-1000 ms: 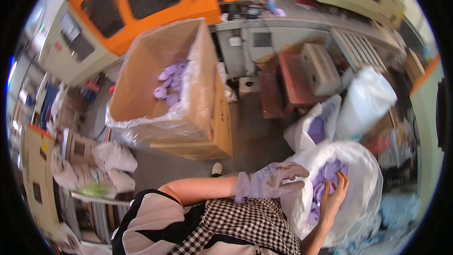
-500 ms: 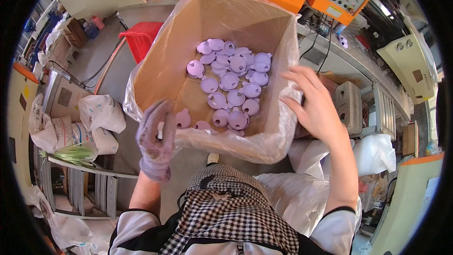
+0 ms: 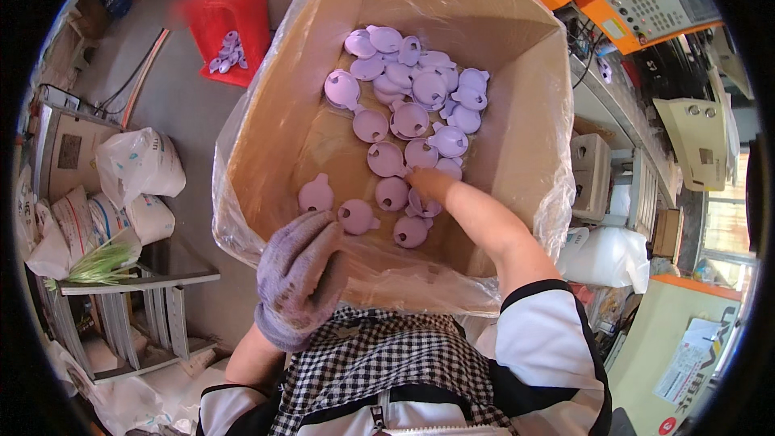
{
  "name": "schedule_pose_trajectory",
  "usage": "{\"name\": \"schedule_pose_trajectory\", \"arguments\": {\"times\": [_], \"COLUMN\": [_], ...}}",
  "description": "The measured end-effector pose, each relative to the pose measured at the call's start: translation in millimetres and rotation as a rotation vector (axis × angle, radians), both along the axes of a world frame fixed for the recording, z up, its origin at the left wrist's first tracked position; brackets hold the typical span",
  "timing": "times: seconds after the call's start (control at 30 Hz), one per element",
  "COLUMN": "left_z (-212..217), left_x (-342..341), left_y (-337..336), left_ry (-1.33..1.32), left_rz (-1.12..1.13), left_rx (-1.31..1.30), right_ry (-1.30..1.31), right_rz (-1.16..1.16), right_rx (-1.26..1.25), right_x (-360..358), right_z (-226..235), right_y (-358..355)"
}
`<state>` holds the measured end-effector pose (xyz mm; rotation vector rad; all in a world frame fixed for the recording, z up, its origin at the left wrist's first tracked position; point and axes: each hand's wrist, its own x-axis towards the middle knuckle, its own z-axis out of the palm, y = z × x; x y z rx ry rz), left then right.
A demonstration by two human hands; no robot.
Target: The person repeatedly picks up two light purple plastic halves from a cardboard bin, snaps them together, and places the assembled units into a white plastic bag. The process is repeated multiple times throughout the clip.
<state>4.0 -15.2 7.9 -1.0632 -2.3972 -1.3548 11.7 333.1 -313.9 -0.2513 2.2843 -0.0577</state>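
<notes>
Light purple plastic pieces (image 3: 370, 125), round and cup-shaped with a small tab and a hole, lie loose in a large cardboard box (image 3: 517, 113) lined with clear plastic film. My bare right hand (image 3: 432, 184) reaches down into the box, among the pieces at the near side. Its fingertips are hidden, so whether they grip a piece does not show. My left hand (image 3: 300, 274), in a stained grey-purple knit glove, is at the box's near left corner. Its fingers are bent, with a gap to the thumb and nothing visible between them.
Left of the box, a red crate (image 3: 257, 24) on the floor holds several similar purple pieces. White sacks (image 3: 145, 169) and a metal rack (image 3: 145, 278) stand further left. An orange machine with a keypad panel (image 3: 650, 4) is at the far right. A white bag (image 3: 605, 257) lies right of the box.
My right hand has left the box's right rim and gone down among the purple pieces. The view has shifted, with the box now closer and the red crate's contents showing.
</notes>
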Motion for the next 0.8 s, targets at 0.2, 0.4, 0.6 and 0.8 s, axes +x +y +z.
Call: {"name": "schedule_pose_trajectory", "arguments": {"times": [0.2,0.4,0.6,0.8], "left_z": [-1.7,2.7,4.4,6.3], "left_x": [-5.7,-12.1,-13.5,-14.8], "left_y": [-4.9,0.2,4.6,8.5], "left_ry": [-0.008,-0.008,-0.011,-0.059], "left_rz": [-0.074,-0.128,-0.147,-0.149], "left_rx": [-0.025,-0.035,-0.086,-0.119], "right_ry": [-0.207,-0.146,0.302,0.583], "right_rz": [0.104,0.018,-0.443,-1.016], "right_rx": [0.095,-0.038,0.019,-0.103], "right_x": [2.7,-4.8,-110.8,-130.6], "right_z": [59.4,8.9,24.5,-6.0], "right_y": [-17.4,5.0,36.8,6.0]}}
